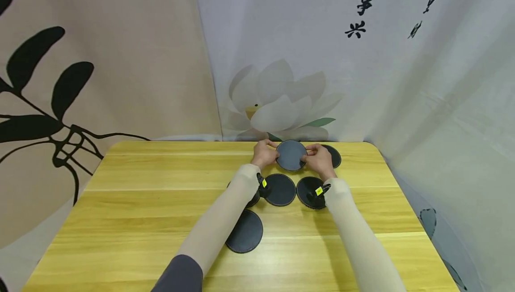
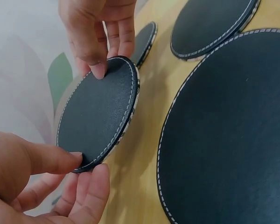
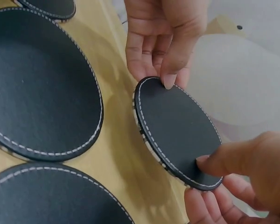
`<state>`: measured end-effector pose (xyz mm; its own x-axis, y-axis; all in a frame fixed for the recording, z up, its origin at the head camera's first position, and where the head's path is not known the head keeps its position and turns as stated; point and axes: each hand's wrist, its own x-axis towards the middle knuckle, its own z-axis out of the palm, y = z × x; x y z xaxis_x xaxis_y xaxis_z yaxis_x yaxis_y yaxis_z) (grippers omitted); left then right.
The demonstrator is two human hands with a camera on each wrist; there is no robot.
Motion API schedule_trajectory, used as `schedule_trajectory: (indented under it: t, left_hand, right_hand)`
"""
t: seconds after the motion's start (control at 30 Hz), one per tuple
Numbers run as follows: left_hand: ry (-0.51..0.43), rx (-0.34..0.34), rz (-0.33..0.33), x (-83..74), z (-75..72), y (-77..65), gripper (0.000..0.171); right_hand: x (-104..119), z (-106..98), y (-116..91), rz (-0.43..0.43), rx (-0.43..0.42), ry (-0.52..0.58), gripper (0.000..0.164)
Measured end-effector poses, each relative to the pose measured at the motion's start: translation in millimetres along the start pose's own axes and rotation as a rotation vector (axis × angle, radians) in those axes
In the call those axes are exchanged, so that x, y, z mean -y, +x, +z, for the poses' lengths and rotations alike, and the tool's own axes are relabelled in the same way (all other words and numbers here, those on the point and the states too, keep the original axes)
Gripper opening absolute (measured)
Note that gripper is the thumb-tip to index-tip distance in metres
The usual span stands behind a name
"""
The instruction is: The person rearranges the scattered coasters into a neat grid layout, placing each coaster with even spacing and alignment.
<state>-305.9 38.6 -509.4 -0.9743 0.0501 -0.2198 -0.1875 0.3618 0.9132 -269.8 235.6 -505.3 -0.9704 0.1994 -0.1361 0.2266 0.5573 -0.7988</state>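
Note:
A round black coaster (image 1: 291,155) with white edge stitching is held up near the table's far edge, tilted, its dark face towards me. My left hand (image 1: 265,154) pinches its left rim, thumb on the face and fingers behind. On the opposite rim, my right hand (image 1: 319,160) pinches it the same way. Both wrist views show the coaster (image 2: 95,112) raised off the wood, with a patterned edge along its underside. Just nearer me lie two more coasters, one in the middle (image 1: 280,190) and one partly under the right wrist (image 1: 309,192).
Another coaster (image 1: 333,156) lies behind the right hand. By the left forearm are one mostly covered coaster (image 1: 254,200) and a fuller one (image 1: 245,232) nearer me. The wooden table (image 1: 132,220) ends at a printed curtain (image 1: 161,59).

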Motion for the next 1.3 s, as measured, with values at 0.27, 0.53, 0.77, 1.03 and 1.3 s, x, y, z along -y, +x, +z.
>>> schedule_trajectory:
  t: [0.27, 0.53, 0.77, 1.03, 1.3]
  left_hand:
    - [-0.104, 0.032, -0.021, 3.8, -5.6, -16.8, 0.028]
    - [-0.145, 0.025, -0.007, 7.1, -8.6, -33.5, 0.027]
    - [-0.152, 0.013, -0.003, 12.8, -16.5, -49.9, 0.024]
    - [-0.158, 0.028, 0.017, 20.4, -28.1, -69.0, 0.025]
    - [-0.182, 0.047, 0.039, 29.4, -34.5, -91.0, 0.026]
  right_hand:
    - [-1.1, -0.6, -16.8, -0.03, -0.026, 0.007, 0.042]
    - [-1.7, -0.3, -34.6, -0.039, -0.035, 0.034, 0.044]
    - [-0.8, 4.1, -48.8, -0.045, -0.011, 0.069, 0.043]
    - [2.5, 10.6, -66.5, -0.028, 0.012, 0.125, 0.041]
    - [-2.8, 16.6, -84.0, -0.029, 0.013, 0.147, 0.037]
